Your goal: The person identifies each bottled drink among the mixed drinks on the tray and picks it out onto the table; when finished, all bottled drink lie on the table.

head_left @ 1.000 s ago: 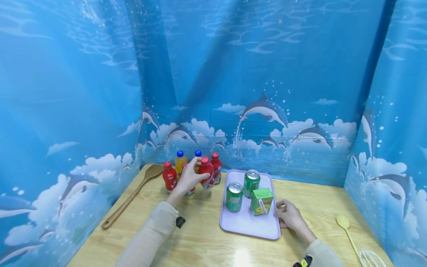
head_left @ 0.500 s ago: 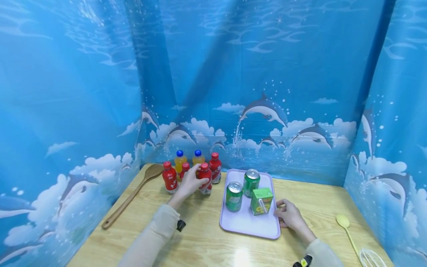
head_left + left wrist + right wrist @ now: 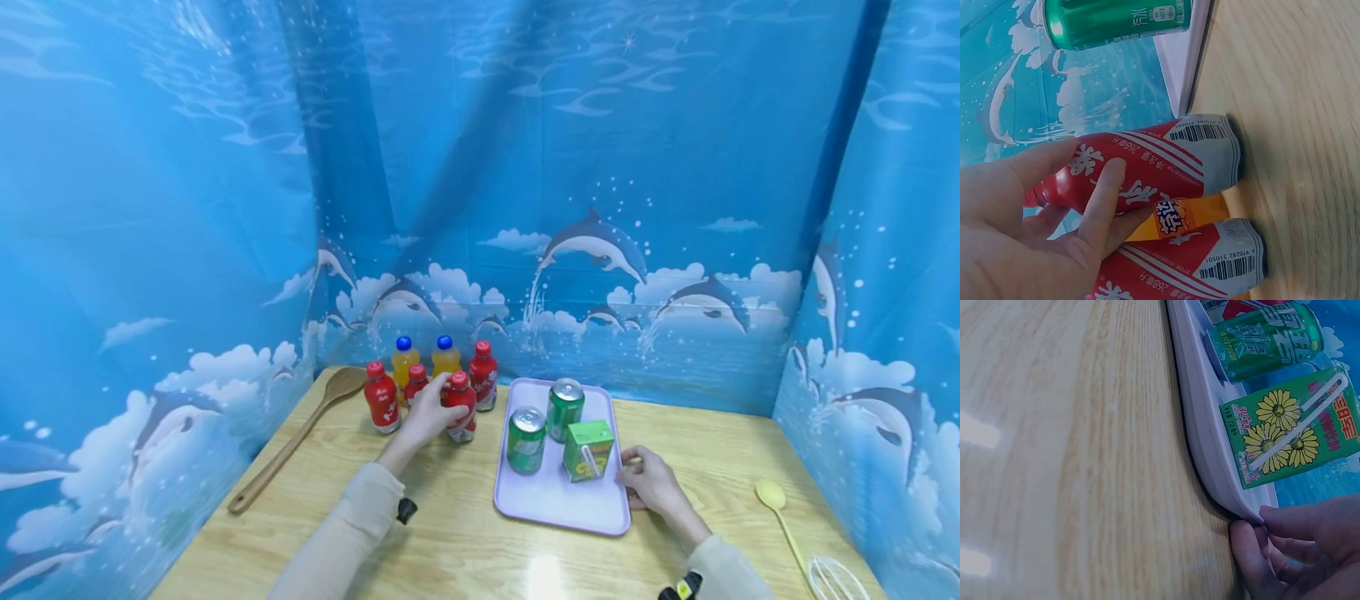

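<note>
My left hand (image 3: pixel 427 412) grips a red bottle (image 3: pixel 462 410) round its upper part; the bottle is upright at the front of a group. In the left wrist view, its barcode label and grey base (image 3: pixel 1213 153) show beside a second red bottle (image 3: pixel 1197 265). My right hand (image 3: pixel 651 482) holds the right rim of a lilac tray (image 3: pixel 555 512), thumb and fingers pinching the edge in the right wrist view. On the tray stand two green cans, a nearer one (image 3: pixel 527 442) and a farther one (image 3: pixel 566 410), and a green drink carton (image 3: pixel 588 452) with a straw.
Behind and left of my left hand stand red bottles (image 3: pixel 382 398) and orange drinks with blue caps (image 3: pixel 406 360). A wooden spoon (image 3: pixel 300 437) lies at the left. A yellow spoon (image 3: pixel 772 497) and a white whisk (image 3: pixel 834 579) lie right. A dolphin-print curtain (image 3: pixel 480 208) surrounds the table.
The red bottle in my left hand has come down and slightly nearer, in front of the other bottles. My right hand and the tray have stayed in place.
</note>
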The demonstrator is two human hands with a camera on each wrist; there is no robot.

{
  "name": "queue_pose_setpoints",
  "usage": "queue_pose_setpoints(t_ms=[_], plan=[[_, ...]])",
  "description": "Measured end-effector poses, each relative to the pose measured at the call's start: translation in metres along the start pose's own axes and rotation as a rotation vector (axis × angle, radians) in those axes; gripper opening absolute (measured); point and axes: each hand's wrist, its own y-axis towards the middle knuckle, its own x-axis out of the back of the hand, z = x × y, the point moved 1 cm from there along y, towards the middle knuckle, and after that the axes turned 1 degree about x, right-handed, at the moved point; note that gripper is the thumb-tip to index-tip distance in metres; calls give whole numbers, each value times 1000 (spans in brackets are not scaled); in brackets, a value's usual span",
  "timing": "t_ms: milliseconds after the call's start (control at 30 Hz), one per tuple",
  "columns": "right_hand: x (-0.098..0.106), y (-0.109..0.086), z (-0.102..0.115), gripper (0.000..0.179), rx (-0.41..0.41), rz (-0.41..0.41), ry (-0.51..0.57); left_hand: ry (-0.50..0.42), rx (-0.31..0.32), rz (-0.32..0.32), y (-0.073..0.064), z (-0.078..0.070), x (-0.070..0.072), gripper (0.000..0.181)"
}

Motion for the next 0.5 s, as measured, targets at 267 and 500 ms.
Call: queue_pose_setpoints(t_ms=[267,500], plan=[[1,-2,2,38,1,0,-12,24,27,16,-4,-6,-2,59],[8,-5,7,37,43,30,33,126,-124,-144,-18,-29,8,66]])
